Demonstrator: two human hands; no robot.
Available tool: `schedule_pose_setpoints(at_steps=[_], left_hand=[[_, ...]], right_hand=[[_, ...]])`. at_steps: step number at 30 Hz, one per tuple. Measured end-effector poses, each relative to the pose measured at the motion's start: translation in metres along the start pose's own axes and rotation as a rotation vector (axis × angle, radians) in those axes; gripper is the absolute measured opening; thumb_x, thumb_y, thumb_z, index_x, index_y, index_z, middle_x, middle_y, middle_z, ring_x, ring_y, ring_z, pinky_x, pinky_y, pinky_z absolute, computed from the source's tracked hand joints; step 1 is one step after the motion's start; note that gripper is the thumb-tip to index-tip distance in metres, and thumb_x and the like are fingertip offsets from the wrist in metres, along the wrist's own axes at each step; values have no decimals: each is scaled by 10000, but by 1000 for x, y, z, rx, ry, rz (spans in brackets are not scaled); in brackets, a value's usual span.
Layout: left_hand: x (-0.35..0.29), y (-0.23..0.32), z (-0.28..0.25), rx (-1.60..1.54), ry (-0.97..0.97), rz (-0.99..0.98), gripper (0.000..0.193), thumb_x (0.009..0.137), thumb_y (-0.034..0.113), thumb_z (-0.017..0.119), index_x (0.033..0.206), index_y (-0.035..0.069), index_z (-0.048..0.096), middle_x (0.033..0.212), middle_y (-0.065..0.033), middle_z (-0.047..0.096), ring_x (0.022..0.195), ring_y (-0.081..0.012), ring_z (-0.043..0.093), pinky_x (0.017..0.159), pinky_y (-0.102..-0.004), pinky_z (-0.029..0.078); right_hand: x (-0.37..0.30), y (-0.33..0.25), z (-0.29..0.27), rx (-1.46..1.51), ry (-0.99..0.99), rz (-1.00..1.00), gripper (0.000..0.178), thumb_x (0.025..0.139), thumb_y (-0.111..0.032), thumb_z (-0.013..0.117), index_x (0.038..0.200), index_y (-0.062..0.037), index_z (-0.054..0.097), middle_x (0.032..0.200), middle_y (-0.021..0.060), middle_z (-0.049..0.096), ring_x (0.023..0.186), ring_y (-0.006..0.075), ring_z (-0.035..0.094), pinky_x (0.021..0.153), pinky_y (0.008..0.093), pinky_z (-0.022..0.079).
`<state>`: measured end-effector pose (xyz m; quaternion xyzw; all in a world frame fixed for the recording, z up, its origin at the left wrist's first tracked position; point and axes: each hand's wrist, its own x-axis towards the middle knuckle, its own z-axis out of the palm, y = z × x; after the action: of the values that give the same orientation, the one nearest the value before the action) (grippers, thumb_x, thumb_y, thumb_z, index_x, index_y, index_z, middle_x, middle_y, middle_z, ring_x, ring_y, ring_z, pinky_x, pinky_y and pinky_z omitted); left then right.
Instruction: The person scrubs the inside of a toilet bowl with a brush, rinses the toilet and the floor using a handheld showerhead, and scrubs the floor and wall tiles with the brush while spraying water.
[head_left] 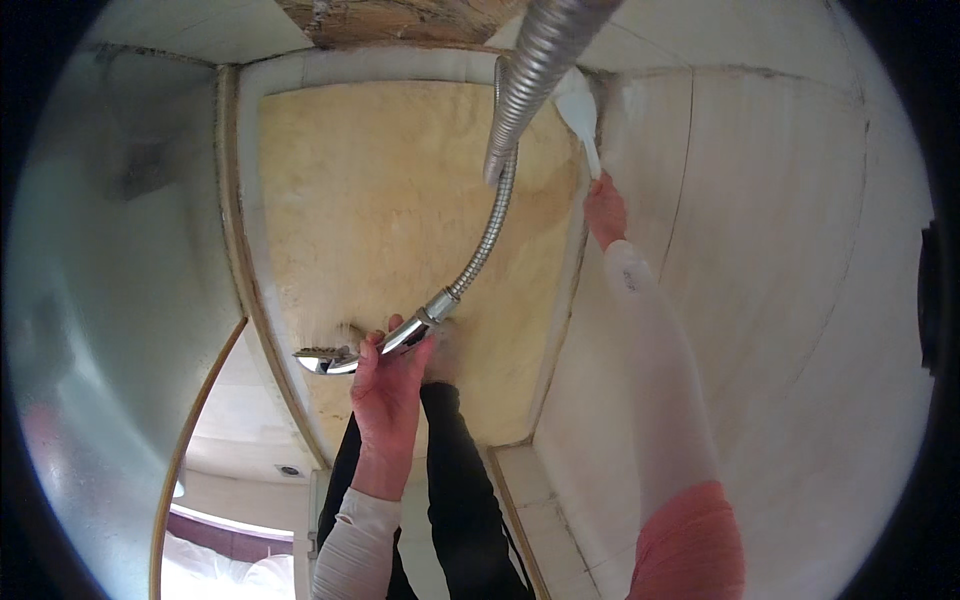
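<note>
My left hand is closed round the handle of a chrome shower head. The spray face of the shower head lies to the left of my fingers, and a flexible metal hose runs up from its other end. At the far right corner, my right hand grips the thin handle of a white brush. The brush's broad, flat back faces me against the edge where the floor meets the tiled wall; its bristles are hidden. Below lies the yellowish shower floor, stained in places.
A thick ribbed metal hose hangs close overhead. On the left stand a frosted glass panel and a grimy frame strip. The tiled wall rises on the right. Bare brown surface shows beyond the far edge. My legs are at the near side.
</note>
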<state>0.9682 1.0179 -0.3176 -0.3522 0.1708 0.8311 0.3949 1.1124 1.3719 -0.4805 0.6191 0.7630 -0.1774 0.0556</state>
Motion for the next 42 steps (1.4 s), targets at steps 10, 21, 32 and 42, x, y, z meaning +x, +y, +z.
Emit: schedule_pose_setpoints(at_steps=[10, 21, 32, 42], left_hand=[[7, -1, -3, -27, -33, -53, 158, 895, 110, 528, 985, -18, 550, 1183, -194, 509, 1196, -330, 419, 1051, -516, 300], [5, -6, 1, 155, 8, -62, 116, 886, 172, 560, 956, 85, 587, 1163, -126, 546, 1146, -276, 477, 997, -468, 384], [3, -8, 10, 25, 92, -86, 140, 892, 123, 536, 986, 26, 573, 1175, -172, 537, 1182, -299, 451, 1036, -526, 325], [11, 6, -4, -12, 158, -78, 134, 885, 123, 549, 970, 23, 575, 1185, -179, 521, 1147, -352, 468, 1010, -520, 360]], right_hand=[[6, 29, 36, 266, 61, 101, 244, 906, -256, 402, 912, -30, 495, 866, 241, 596, 833, 453, 552, 693, 498, 447], [-302, 246, 150, 381, -41, 346, 201, 910, -266, 422, 851, -83, 481, 799, 197, 600, 734, 396, 561, 607, 464, 424], [-435, 326, 82, -155, -771, 124, 208, 747, -157, 555, 584, -62, 469, 570, 75, 503, 488, 183, 483, 419, 343, 366], [-237, 112, 23, 271, -475, -25, 136, 814, -111, 467, 688, -70, 436, 520, 42, 428, 386, 186, 389, 349, 330, 299]])
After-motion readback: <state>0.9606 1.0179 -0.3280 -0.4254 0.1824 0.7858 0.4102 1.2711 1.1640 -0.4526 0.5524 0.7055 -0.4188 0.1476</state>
